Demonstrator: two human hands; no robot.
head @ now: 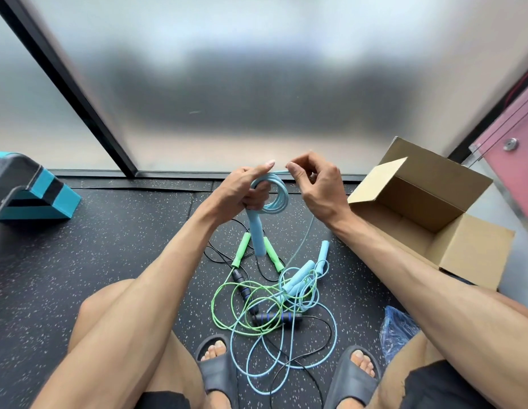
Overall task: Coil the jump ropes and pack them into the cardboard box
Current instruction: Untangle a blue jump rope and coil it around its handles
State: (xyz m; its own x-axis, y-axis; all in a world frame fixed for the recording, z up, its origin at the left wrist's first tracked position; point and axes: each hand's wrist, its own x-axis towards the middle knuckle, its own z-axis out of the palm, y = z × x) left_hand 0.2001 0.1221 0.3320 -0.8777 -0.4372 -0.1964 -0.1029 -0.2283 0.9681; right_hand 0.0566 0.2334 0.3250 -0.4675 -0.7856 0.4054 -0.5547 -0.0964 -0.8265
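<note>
Nearest you, left of the open brown cardboard box (475, 249), tangled green, blue and black jump ropes (274, 305) lie on the floor. Beyond them, your left hand (248, 187) grips the pale blue rope coil (274, 196). Your right hand (316, 184) pinches its loose strand.

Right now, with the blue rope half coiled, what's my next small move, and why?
Probably swing the right hand round to lay another loop on the coil in the left hand: the rope it pinches trails loose down to the floor.
</note>
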